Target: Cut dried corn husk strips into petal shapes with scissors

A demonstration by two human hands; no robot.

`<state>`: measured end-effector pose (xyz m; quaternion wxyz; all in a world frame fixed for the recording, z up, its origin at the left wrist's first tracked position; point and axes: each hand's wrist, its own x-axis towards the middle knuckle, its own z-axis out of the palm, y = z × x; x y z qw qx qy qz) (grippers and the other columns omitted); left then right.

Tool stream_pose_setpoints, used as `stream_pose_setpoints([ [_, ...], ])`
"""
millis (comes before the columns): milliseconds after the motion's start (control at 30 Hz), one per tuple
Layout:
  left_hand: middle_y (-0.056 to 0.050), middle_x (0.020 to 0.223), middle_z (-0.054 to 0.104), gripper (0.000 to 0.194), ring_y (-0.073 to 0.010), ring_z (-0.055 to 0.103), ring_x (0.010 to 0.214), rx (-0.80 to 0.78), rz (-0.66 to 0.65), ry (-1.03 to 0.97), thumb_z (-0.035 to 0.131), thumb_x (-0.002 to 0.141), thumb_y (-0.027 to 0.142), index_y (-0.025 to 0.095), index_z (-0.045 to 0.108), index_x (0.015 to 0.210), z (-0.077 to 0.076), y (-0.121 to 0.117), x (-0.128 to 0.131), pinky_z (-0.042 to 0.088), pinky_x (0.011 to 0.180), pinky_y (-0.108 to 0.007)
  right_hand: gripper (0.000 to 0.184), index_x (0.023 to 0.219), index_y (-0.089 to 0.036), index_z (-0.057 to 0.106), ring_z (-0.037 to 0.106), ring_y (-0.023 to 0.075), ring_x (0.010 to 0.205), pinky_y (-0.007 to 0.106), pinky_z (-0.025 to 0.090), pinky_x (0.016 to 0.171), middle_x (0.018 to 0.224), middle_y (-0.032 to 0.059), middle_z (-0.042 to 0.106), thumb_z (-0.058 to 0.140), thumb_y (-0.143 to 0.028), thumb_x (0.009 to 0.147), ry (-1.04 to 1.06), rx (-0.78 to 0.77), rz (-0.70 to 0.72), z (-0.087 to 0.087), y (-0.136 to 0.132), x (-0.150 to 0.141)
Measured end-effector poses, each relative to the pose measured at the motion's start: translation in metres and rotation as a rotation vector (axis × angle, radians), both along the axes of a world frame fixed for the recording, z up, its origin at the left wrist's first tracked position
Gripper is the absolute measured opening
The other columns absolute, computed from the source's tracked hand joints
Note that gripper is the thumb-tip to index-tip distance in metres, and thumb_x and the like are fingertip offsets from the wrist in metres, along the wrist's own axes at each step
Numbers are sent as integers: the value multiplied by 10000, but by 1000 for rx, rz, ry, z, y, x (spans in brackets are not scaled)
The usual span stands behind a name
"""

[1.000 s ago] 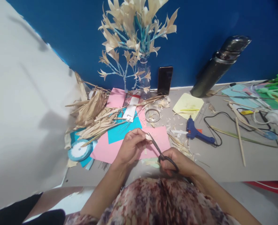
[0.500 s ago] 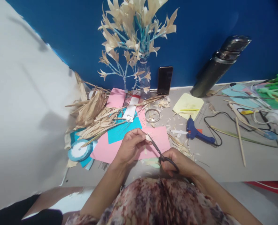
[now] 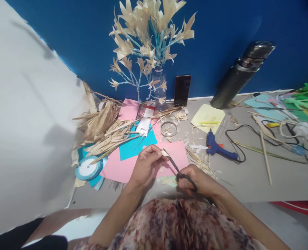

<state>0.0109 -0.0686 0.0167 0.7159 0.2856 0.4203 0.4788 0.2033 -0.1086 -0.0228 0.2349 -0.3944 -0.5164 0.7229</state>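
Between the fingertips of my left hand [image 3: 147, 163] is a small pale piece of dried husk [image 3: 165, 153], pinched at its left end. My right hand [image 3: 191, 177] grips black-handled scissors [image 3: 176, 167], fingers in the loops. The blades point up and left and meet the pale piece; they look nearly closed. Both hands are above a pink paper sheet [image 3: 176, 152] and near the table's front edge. A turquoise sheet [image 3: 133, 147] lies beyond my left hand, partly under dried husks [image 3: 105, 128].
A blue glue gun [image 3: 217, 147] with a black cord lies right of my hands. Behind stand a bottle with husk flowers [image 3: 151, 45], a phone [image 3: 182, 90] and a leaning dark flask [image 3: 237, 81]. A tape ring [image 3: 169, 128] and blue ribbon spool [image 3: 88, 167] lie nearby.
The scissor blades have closed further against the pale piece, with slight shifts of both hands. The husk piece stays in my left fingertips.
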Motion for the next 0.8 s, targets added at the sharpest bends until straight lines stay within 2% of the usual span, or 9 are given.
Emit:
stream_pose_setpoints([
  [133,-16,636,647,193,-155,637,643,-16,-23,-41,754,705,223,157,579,656,-4,-6,3,513,678,-291,428,473,-151,563,393,83,434,219,260,458,432,-17,519,681,-432,772,6,4,-35,0,0,-2],
  [233,-30,657,664,200,-167,641,646,-12,-36,-42,755,718,252,157,584,678,-5,-8,3,503,648,-293,462,516,-147,571,386,84,447,227,255,468,461,-6,536,655,-501,802,46,-7,-133,-1,1,-3],
  [333,-22,654,657,194,-145,618,621,-17,-32,-37,766,711,246,152,597,690,-4,-8,2,491,635,-276,444,609,-137,603,394,89,489,229,260,479,548,6,566,668,-540,784,78,-8,-234,2,3,-6],
  [433,-12,645,648,193,-123,600,605,-47,-33,-54,776,704,245,150,608,714,-5,-9,5,474,616,-244,369,742,-140,634,441,103,541,226,313,501,627,0,579,770,-479,689,60,-23,-386,10,7,-11],
  [567,-5,644,640,199,-107,585,601,-77,-39,-92,777,707,243,151,602,724,-9,-13,11,464,611,-223,404,901,-168,628,524,132,609,242,404,548,744,15,631,814,-395,623,95,11,-573,20,13,-20],
  [800,-20,659,640,181,-126,588,604,-97,-102,-61,751,721,261,153,605,732,-10,-20,11,464,593,-238,283,800,-166,618,473,113,552,233,371,515,641,-23,549,778,-338,643,62,84,-660,27,20,-26],
])
